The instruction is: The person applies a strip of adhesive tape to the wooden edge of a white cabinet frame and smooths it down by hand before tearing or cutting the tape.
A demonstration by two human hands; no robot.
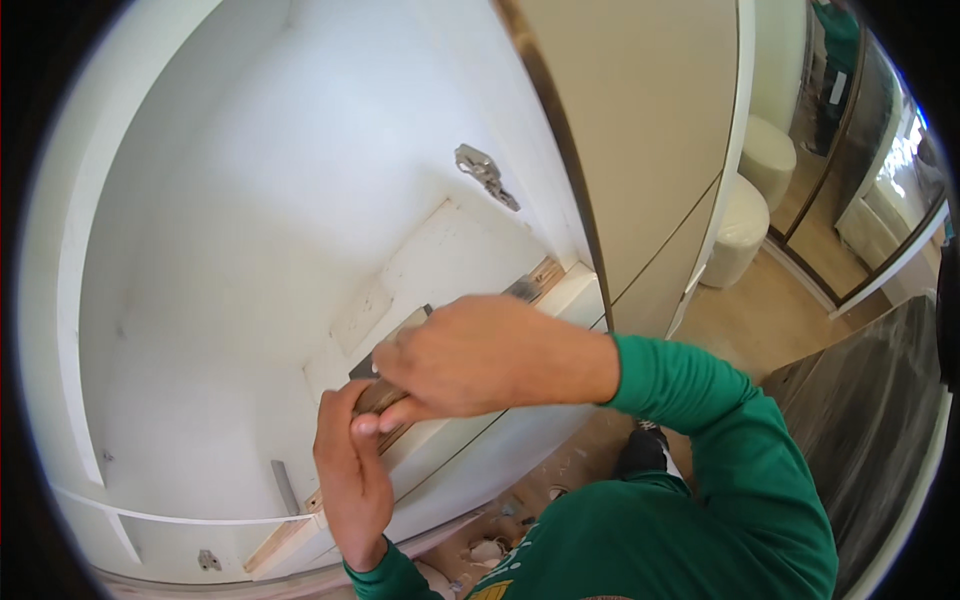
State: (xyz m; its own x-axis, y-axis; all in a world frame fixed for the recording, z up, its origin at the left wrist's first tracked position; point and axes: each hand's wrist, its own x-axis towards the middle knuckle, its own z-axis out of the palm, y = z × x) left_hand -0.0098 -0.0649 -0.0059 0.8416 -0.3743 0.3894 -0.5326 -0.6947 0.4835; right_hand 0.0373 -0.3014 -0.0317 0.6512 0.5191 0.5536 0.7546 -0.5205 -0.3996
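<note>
Both of my hands meet over the front edge of a white cabinet, around a brown, wood-like piece (376, 397). My right hand (475, 355) reaches across from the right with its fingers closed on the top of it. From below, my left hand (350, 465) wraps its fingers and thumb around the lower end. Most of the piece is covered by my fingers, so its exact kind does not show. A flat dark grey part (362, 366) lies just behind it on the cabinet side. Bare wood (546, 274) shows along the cabinet's front edge.
A metal hinge (487, 177) sits on the cabinet's inner wall, another hinge (208, 560) at lower left. A short grey strip (285, 487) rests inside. Beige door panel (640, 130), white stools (738, 230) and a dark, film-covered panel (870, 430) are to the right. Debris (490, 550) litters the floor.
</note>
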